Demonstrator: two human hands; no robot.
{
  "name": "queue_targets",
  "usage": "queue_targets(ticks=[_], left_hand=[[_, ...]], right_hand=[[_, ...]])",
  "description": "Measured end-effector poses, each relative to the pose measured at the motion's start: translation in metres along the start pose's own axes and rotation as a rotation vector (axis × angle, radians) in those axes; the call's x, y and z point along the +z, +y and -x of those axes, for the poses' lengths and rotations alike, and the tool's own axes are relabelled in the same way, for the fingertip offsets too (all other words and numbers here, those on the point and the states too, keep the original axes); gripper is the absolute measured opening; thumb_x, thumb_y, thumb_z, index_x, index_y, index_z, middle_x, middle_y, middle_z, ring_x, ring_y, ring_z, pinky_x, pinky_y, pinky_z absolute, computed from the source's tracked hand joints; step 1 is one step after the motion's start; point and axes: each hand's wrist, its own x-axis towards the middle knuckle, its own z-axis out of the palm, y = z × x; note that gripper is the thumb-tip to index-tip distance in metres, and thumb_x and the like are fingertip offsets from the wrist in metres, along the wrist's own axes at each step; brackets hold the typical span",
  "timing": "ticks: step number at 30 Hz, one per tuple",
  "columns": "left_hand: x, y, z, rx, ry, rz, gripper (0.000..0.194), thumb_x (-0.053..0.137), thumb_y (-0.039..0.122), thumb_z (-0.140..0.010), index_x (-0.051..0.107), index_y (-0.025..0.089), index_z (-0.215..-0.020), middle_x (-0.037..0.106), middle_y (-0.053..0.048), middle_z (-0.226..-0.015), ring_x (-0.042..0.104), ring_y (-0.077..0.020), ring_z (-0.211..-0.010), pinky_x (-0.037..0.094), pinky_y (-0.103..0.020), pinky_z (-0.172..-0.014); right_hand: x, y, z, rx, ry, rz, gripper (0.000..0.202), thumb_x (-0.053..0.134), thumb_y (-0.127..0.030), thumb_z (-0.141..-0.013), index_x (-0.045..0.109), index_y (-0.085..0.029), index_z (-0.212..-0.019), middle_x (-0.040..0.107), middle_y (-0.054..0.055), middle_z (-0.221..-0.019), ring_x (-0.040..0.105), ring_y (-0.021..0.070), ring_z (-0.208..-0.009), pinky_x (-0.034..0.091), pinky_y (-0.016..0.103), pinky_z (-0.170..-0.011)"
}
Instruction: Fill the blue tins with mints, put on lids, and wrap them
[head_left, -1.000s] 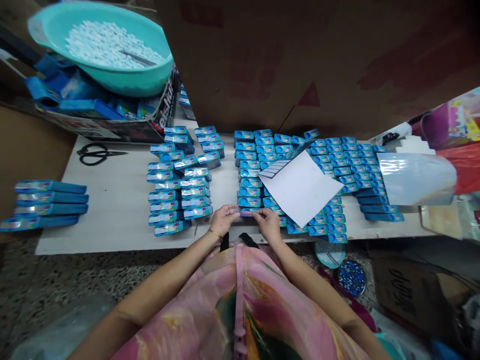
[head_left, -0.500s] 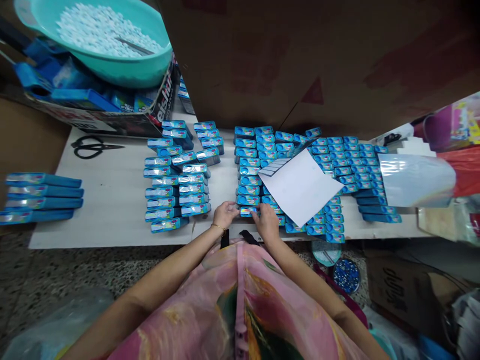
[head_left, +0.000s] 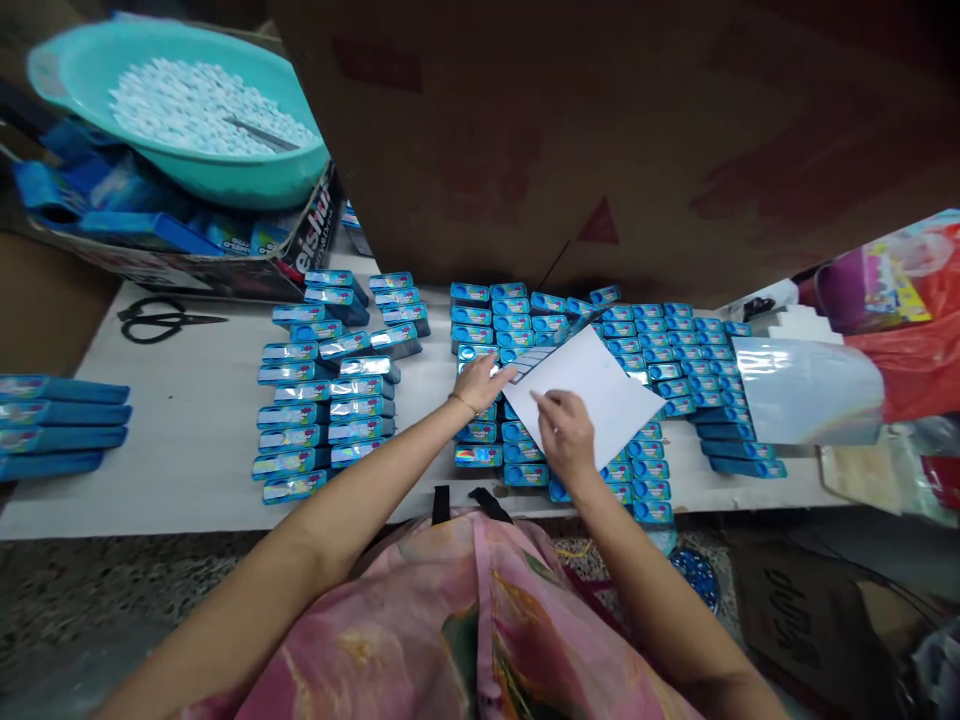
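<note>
My left hand (head_left: 476,387) reaches over a column of blue flip-top boxes (head_left: 478,456), its fingers stretched out beside the striped left corner of a white sheet (head_left: 619,385). Nothing shows in that hand. Above the middle of the same sheet is my right hand (head_left: 567,436), fingers curled in; anything between them is too small to make out. The sheet lies tilted across the standing boxes, covering some of them. Its striped part (head_left: 531,364) bends up toward the back. A shiny rainbow patch shows on the front box of the left column.
More blue boxes (head_left: 364,408) stand in rows at left, with a flat stack (head_left: 64,412) further left. Black scissors (head_left: 166,320) lie behind. A turquoise basin (head_left: 217,180) of white pellets rests on a carton. A large brown carton (head_left: 480,130) walls the back. Another sheet (head_left: 810,390) is at right.
Both hands have left the front box of the column. My left hand has moved back to the sheet's left corner; my right hand has moved right, over the sheet. The view has shifted slightly.
</note>
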Motion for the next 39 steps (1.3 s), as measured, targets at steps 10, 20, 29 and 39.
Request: queue_targets(ticks=[10,20,29,39], left_hand=[[0.045,-0.006,-0.018,-0.007,-0.091,-0.263,0.017,0.055,0.029,-0.072,0.065,0.017,-0.078,0.058,-0.007,-0.076,0.053,-0.0214,-0.080,0.038,-0.032,-0.073],[0.069,0.014,-0.015,-0.020,-0.100,-0.528,0.029,0.069,0.034,-0.060,0.059,0.021,-0.083,0.048,-0.007,-0.096,0.042,-0.0254,-0.096,0.031,-0.036,-0.080],[0.073,0.017,-0.012,-0.018,-0.076,-0.535,0.017,0.064,0.031,-0.067,0.056,0.022,-0.079,0.048,-0.005,-0.096,0.041,-0.0251,-0.095,0.030,-0.037,-0.077],[0.071,0.019,-0.012,-0.064,-0.025,-0.319,0.013,0.063,0.026,-0.066,0.060,0.022,-0.077,0.053,-0.006,-0.097,0.042,-0.0257,-0.101,0.030,-0.039,-0.084]], right_hand=[[0.001,0.093,-0.097,-0.184,-0.302,0.337,0.031,0.042,-0.019,-0.083,0.057,-0.025,-0.111,0.053,0.009,-0.110,0.041,0.0242,-0.096,0.033,0.035,-0.073],[0.019,0.133,-0.092,-0.362,-0.464,0.289,0.038,0.058,-0.030,-0.076,0.053,-0.028,-0.113,0.048,0.006,-0.123,0.034,0.0244,-0.115,0.031,0.039,-0.087],[0.018,0.163,-0.055,-0.360,-0.423,0.184,0.027,0.042,-0.022,-0.086,0.056,-0.021,-0.108,0.051,0.007,-0.120,0.045,0.0195,-0.106,0.037,0.036,-0.087],[-0.086,0.066,-0.048,0.131,-0.131,-0.307,0.015,0.047,-0.027,-0.079,0.059,-0.020,-0.080,0.060,0.004,-0.088,0.054,0.0152,-0.078,0.044,0.027,-0.067]])
